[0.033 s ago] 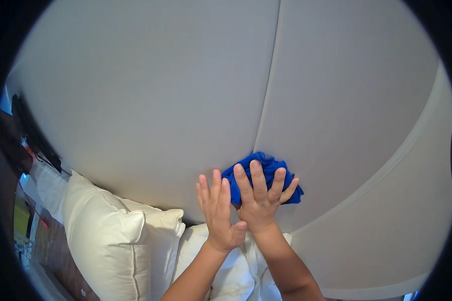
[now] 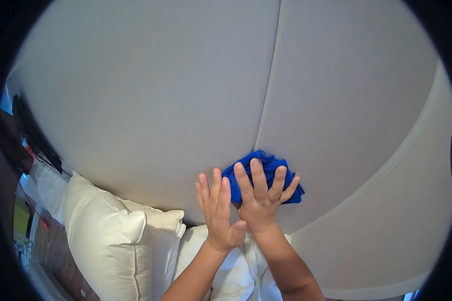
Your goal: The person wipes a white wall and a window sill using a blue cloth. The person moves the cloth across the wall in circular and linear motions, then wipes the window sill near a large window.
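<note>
My right hand (image 2: 258, 203) lies flat with its fingers spread over a crumpled blue cloth (image 2: 291, 193), pressing it against a large light-grey panel (image 2: 160, 100). The cloth sits at the lower end of the panel's seam (image 2: 269, 83) and sticks out above and to the right of my fingers. Just to the left, my left hand (image 2: 220, 215) is raised with stretched fingers, its fingertips beside the cloth's left edge. Nothing is seen in it. Whether its fingers touch the panel I cannot tell. The thumb of my right hand is mostly hidden.
Plump cream pillows (image 2: 105, 231) lean against the panel at the lower left. White bedding (image 2: 233, 278) lies under my forearms. A pale curved border (image 2: 376, 173) runs down the panel's right side. At the far left are a dark object (image 2: 35, 133) and a brown wooden floor (image 2: 60, 256).
</note>
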A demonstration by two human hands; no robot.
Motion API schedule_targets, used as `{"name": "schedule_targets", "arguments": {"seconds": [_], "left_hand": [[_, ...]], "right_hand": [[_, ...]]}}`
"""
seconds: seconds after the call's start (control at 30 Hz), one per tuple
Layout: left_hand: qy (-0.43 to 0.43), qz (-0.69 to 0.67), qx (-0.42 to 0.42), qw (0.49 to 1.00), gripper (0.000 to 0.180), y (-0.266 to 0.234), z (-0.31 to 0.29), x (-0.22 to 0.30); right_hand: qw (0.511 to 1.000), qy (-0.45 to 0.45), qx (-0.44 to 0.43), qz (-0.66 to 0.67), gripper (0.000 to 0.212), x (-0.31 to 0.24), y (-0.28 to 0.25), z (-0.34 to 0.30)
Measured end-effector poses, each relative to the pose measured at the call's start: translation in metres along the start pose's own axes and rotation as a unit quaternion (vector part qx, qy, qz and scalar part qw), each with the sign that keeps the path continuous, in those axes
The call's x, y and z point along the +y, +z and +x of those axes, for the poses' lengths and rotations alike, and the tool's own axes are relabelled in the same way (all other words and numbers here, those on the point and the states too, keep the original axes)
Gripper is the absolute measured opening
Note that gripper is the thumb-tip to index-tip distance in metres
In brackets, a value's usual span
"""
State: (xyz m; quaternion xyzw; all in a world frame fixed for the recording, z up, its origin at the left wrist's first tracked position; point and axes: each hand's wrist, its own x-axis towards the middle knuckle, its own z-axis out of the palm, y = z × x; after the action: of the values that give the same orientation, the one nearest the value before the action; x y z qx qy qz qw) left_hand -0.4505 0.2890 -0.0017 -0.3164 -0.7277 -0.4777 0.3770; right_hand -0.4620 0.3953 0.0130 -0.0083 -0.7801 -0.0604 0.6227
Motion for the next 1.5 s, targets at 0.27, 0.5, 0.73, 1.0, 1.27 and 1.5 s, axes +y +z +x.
{"name": "schedule_targets", "arguments": {"seconds": [0.27, 0.5, 0.73, 1.0, 1.27, 1.5], "left_hand": [[0.029, 0.004, 0.033, 0.999, 0.087, -0.013, 0.059, 0.021], [0.059, -0.007, 0.058, 0.997, 0.091, -0.026, 0.114, 0.041], [0.096, -0.017, 0.096, 0.991, 0.092, -0.034, 0.166, 0.052], [0.091, 0.002, 0.110, 0.990, 0.092, -0.027, 0.187, 0.067], [0.104, -0.005, 0.119, 0.987, 0.093, -0.021, 0.196, 0.077], [0.121, 0.043, 0.034, 0.991, 0.088, 0.010, 0.163, 0.095]], "right_hand": [[0.999, 0.000, 0.041, 0.012, 0.037, 0.003, -0.011, 0.077], [0.996, -0.005, 0.085, 0.004, 0.037, 0.003, -0.018, 0.137], [0.995, -0.001, 0.103, 0.009, 0.037, -0.003, -0.029, 0.195], [0.992, -0.029, 0.120, 0.018, 0.037, 0.006, -0.031, 0.221], [0.989, -0.063, 0.122, 0.051, 0.040, 0.022, -0.036, 0.233], [0.994, 0.012, 0.104, -0.009, 0.043, 0.061, -0.047, 0.185]]}}
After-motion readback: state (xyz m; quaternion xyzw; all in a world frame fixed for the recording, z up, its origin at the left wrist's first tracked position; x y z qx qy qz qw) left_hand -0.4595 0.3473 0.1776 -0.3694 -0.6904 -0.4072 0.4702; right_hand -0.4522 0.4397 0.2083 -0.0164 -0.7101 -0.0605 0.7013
